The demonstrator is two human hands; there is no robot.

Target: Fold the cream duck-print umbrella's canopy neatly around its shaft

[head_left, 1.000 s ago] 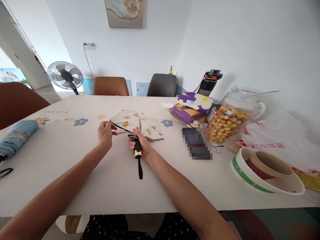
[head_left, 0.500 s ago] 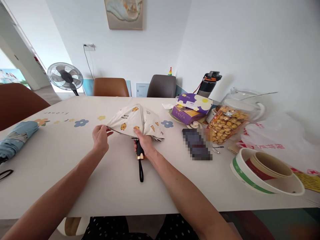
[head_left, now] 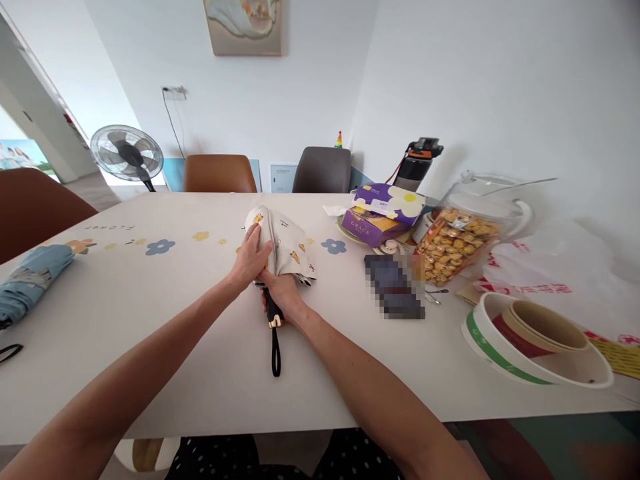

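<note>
A folding umbrella (head_left: 291,251), cream with small yellow duck prints, lies on the table, its canopy partly folded and its right side still flared out. Its black handle (head_left: 273,308) has a gold band and a black wrist loop (head_left: 276,353) pointing toward me. My right hand (head_left: 283,293) is wrapped round the umbrella where canopy meets handle; some of its fingers are hidden underneath. Against the canopy's left side lies my left hand (head_left: 249,259), fingers stretched out and thumb apart, pressing the cloth. A second umbrella (head_left: 35,280), light blue and rolled up, rests at the far left.
On the right are a pixelated dark flat object (head_left: 395,287), a purple tissue box (head_left: 375,223), a jug of wrapped snacks (head_left: 457,247), a black bottle (head_left: 415,167), a plastic bag (head_left: 550,267) and a white-green paper tub (head_left: 480,333). Chairs and a fan (head_left: 127,153) stand beyond the table (head_left: 200,373).
My left hand has moved right, bringing the canopy's left edge, which it pinched out to the side, over against the umbrella. Its fingers have straightened. My right hand keeps its hold.
</note>
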